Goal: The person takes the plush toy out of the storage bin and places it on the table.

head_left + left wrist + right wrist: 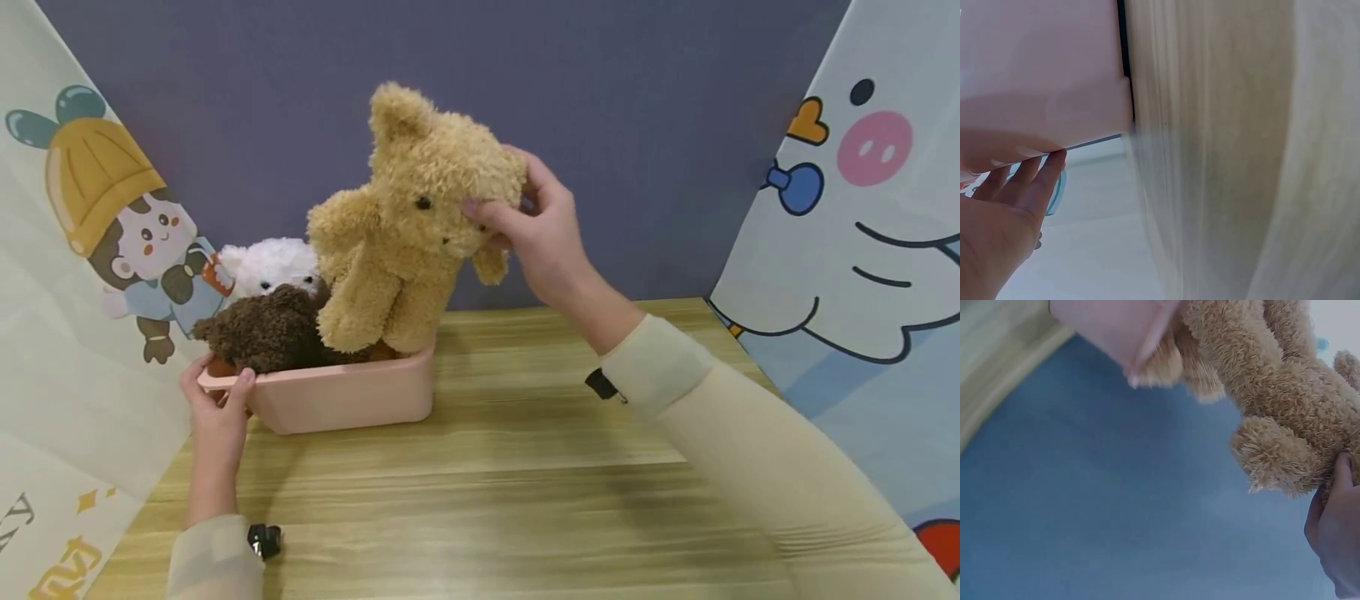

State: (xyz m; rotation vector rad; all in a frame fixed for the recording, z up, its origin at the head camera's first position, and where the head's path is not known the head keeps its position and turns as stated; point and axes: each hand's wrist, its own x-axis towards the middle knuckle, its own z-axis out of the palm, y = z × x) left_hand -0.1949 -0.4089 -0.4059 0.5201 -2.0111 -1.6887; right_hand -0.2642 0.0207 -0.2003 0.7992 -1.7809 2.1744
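Observation:
A tan teddy bear [420,192] is upright over the right end of a pink bin [352,393], its feet at the rim. My right hand [546,229] grips the side of its head, thumb on the face; the right wrist view shows the bear's body [1310,400] stretching from that hand towards the bin. My left hand [217,412] holds the bin's left end, thumb at the rim; its fingers [1041,181] touch the end wall in the left wrist view. Inside the bin are a dark brown plush toy [258,329] and a white plush toy [273,265] behind it.
The bin stands on a wood-grain table [487,517]. Behind it rises a blue-grey panel [637,150]. White sheets with cartoon prints flank the table, a child in a yellow hat [105,179] on the left and a pink-nosed figure [873,150] on the right.

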